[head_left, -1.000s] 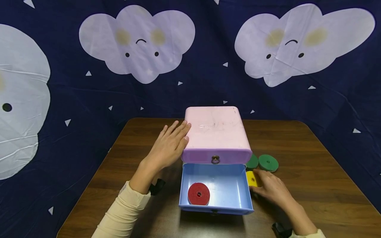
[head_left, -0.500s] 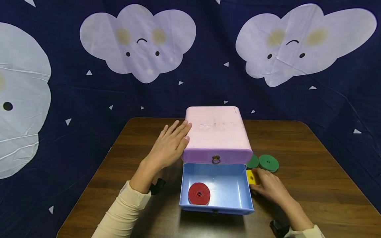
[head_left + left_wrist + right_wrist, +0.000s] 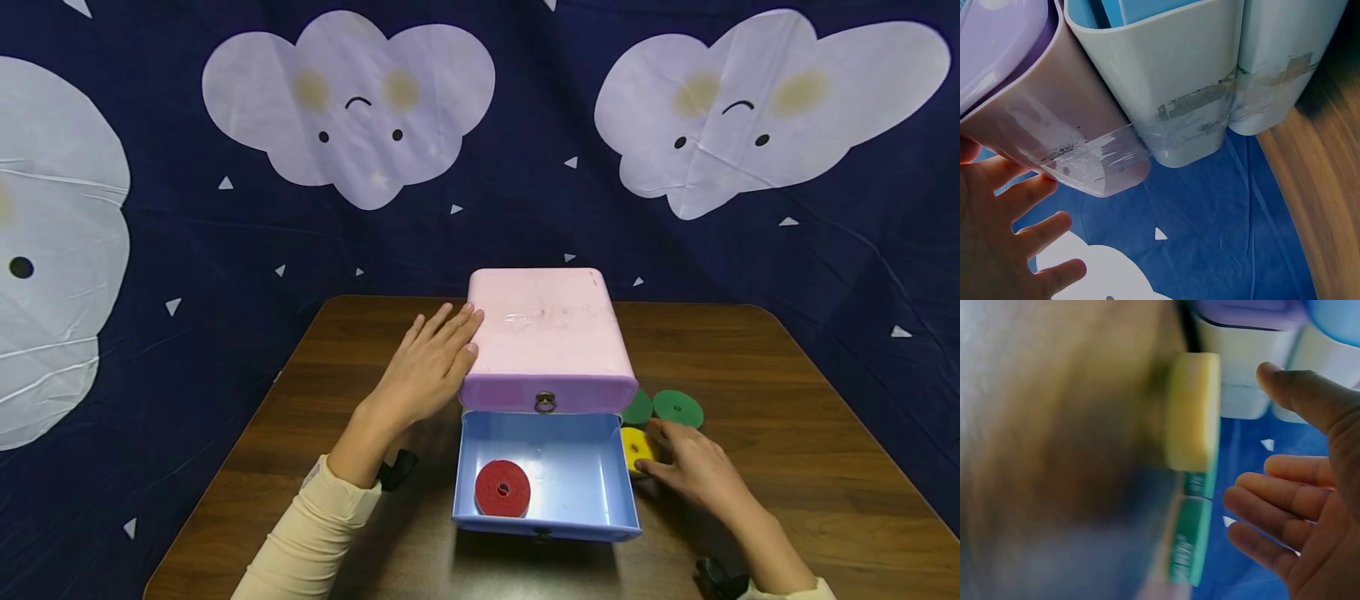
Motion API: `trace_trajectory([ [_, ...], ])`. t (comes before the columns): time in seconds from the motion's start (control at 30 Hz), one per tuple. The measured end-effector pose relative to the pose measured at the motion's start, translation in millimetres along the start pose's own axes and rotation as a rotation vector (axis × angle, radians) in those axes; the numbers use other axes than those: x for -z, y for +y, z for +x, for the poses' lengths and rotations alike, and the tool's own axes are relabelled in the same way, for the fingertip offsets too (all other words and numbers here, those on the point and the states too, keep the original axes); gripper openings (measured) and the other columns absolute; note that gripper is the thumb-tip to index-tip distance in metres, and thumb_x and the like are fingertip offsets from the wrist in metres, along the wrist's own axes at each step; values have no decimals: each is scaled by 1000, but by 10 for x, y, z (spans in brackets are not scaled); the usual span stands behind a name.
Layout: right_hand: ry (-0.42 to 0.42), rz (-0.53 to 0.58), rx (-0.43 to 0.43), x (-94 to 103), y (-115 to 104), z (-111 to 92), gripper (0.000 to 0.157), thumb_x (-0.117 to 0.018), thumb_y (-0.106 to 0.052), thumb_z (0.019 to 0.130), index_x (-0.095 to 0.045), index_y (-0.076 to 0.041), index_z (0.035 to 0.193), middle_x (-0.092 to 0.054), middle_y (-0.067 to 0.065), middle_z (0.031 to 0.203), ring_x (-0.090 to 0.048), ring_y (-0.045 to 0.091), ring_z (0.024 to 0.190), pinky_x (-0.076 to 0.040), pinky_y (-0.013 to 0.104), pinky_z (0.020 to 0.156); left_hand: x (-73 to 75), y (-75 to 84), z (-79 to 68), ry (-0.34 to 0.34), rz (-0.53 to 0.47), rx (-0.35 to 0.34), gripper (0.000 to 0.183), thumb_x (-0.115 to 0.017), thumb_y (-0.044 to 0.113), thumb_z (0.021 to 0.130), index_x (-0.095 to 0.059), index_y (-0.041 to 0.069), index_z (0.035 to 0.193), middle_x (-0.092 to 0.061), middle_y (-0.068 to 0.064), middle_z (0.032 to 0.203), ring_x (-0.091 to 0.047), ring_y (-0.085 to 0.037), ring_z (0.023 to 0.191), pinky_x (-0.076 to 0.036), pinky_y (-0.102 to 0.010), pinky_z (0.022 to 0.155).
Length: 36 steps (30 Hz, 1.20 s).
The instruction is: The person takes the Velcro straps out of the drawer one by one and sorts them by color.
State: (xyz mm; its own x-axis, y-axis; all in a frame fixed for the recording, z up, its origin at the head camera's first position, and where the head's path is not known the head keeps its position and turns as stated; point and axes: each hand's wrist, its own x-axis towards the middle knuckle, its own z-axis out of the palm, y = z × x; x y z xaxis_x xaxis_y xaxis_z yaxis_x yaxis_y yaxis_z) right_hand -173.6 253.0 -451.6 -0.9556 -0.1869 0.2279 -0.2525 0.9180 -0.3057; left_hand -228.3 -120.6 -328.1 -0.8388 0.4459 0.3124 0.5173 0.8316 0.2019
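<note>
In the head view my left hand [image 3: 427,367] rests with straight fingers on the left edge of the pink top of a small drawer unit [image 3: 547,325]. The left wrist view shows those fingertips touching its pink side [image 3: 1079,137]. Below the lilac top drawer [image 3: 510,392], a light blue drawer [image 3: 577,467] is pulled out, with a red roll of strap [image 3: 502,489] lying at its front left. My right hand [image 3: 697,467] is just right of a yellow roll [image 3: 636,450] on the table. The right wrist view shows its fingers spread, apart from the yellow roll [image 3: 1194,412].
Two green rolls lie behind the yellow one: one partly hidden by the drawer unit [image 3: 637,408], the other green roll [image 3: 677,408] farther right. The brown wooden table [image 3: 787,433] ends at a dark blue cloth [image 3: 525,233] with printed clouds.
My right hand has let go of the yellow roll and drawn slightly to the right, uncovering more of it. The left hand stays in place on the drawer unit.
</note>
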Motion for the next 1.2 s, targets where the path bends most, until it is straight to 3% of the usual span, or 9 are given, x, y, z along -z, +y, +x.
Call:
trace_trajectory([
  [0.2, 132, 5, 71, 336, -128, -104, 57, -80, -26, 72, -60, 3, 117, -67, 22, 110, -62, 44, 98, -50, 58, 76, 9, -17, -15, 3, 1, 6, 50, -24, 39, 102, -27, 25, 150, -26, 3, 157, -16, -21, 148, -11, -51, 120],
  [0.4, 291, -8, 223, 618, -314, -167, 57, -85, -20, 64, -63, -2, 113, -69, 15, 106, -64, 36, 92, -52, 54, 73, 8, -33, -19, 0, 1, 9, 50, -24, 39, 102, -28, 25, 150, -26, 3, 157, -16, -21, 148, -11, -51, 120],
  [0.57, 374, -29, 351, 805, -504, -187, 58, -85, -21, 62, -64, -4, 114, -70, 8, 106, -64, 25, 93, -49, 39, 76, 3, -41, -22, 1, 5, 9, 50, -24, 40, 102, -28, 25, 150, -26, 3, 157, -16, -21, 148, -11, -51, 119],
  [0.67, 415, -20, 445, 891, -623, -182, 54, -81, -33, 70, -65, -5, 114, -70, 5, 105, -63, 20, 91, -46, 30, 77, 7, -41, -24, 1, 5, 8, 50, -24, 40, 102, -28, 25, 150, -26, 3, 157, -15, -21, 148, -11, -51, 120],
  [0.8, 417, -13, 528, 955, -804, -169, 56, -61, -54, 85, -65, -6, 114, -70, 3, 104, -63, 18, 90, -46, 26, 79, 10, -41, -23, 1, 1, 10, 50, -24, 40, 101, -27, 25, 150, -26, 3, 157, -15, -22, 148, -10, -51, 120],
  [0.9, 383, -27, 558, 967, -925, -156, 60, -53, -58, 87, -64, -7, 115, -69, 1, 103, -62, 16, 92, -46, 25, 83, 11, -37, -21, 3, 3, 7, 50, -24, 40, 102, -28, 25, 149, -26, 3, 157, -16, -22, 148, -11, -51, 120],
  [0.97, 361, -30, 577, 962, -993, -143, 59, -53, -58, 87, -64, -7, 116, -69, 0, 102, -62, 15, 91, -46, 25, 84, 13, -32, -20, 2, 5, 6, 50, -24, 40, 102, -27, 25, 149, -26, 3, 157, -16, -21, 148, -11, -51, 120],
  [1.2, 287, -59, 650, 886, -1210, -89, 55, -73, -48, 77, -63, -9, 115, -68, -3, 100, -60, 10, 87, -49, 28, 78, 9, -17, -2, -1, 9, -4, 50, -23, 40, 102, -27, 25, 150, -25, 4, 157, -15, -21, 148, -12, -51, 119],
])
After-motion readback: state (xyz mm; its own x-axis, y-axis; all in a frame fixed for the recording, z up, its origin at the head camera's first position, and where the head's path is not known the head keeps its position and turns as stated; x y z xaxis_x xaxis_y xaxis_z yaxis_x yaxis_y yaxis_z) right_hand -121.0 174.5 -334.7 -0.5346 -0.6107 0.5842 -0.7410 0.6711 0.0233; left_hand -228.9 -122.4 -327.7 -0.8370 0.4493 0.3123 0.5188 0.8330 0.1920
